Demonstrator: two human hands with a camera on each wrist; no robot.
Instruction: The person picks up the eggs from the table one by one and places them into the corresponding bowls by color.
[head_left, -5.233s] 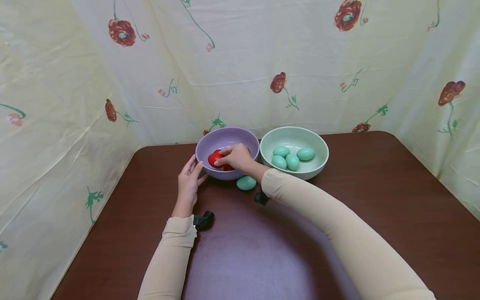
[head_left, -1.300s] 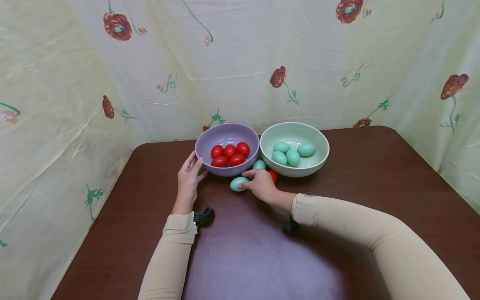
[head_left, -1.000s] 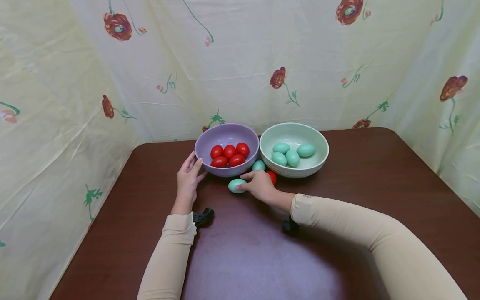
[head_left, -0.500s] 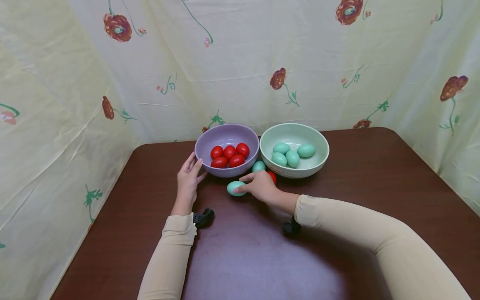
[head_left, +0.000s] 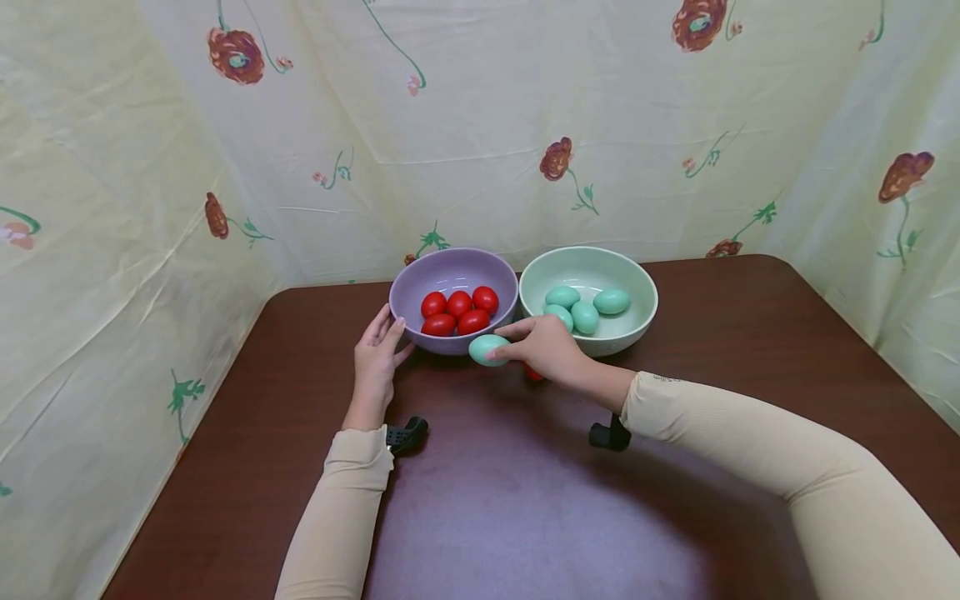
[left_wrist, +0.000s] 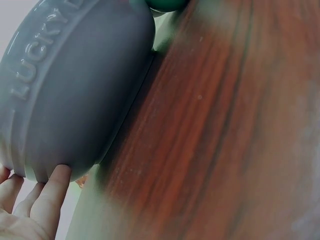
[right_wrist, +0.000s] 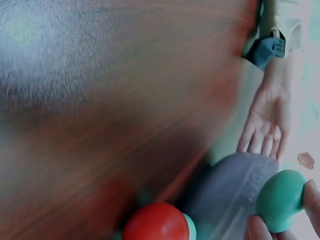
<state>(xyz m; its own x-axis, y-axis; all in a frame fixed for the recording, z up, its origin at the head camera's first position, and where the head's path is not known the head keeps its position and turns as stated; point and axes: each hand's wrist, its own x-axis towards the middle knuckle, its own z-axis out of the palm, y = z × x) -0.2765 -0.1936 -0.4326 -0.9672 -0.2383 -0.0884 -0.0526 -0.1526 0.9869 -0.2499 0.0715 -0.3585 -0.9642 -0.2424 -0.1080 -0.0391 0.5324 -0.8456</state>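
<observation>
My right hand (head_left: 551,350) pinches a mint-green egg (head_left: 489,350) between thumb and fingers, in front of the purple bowl (head_left: 405,287). The right wrist view shows the egg (right_wrist: 280,200) raised from the table at the fingertips. My left hand (head_left: 375,358) rests against the purple bowl's left outer wall; its fairly straight fingers (left_wrist: 52,195) touch the wall. Inside that bowl lie several red eggs (head_left: 459,303). To its right, the pale green bowl (head_left: 643,287) has several mint-green eggs (head_left: 585,317) in it.
A red egg (right_wrist: 156,222) lies on the table partly beneath my right hand, with a mint-green egg (right_wrist: 191,227) showing behind it. Both bowls stand near the brown table's (head_left: 450,500) back edge. A flowered curtain (head_left: 465,167) hangs behind.
A red egg left my right hand earlier and lies in the purple bowl. The right hand then took a mint-green egg in front of it and has just lifted it, moving right. Left hand unchanged.
</observation>
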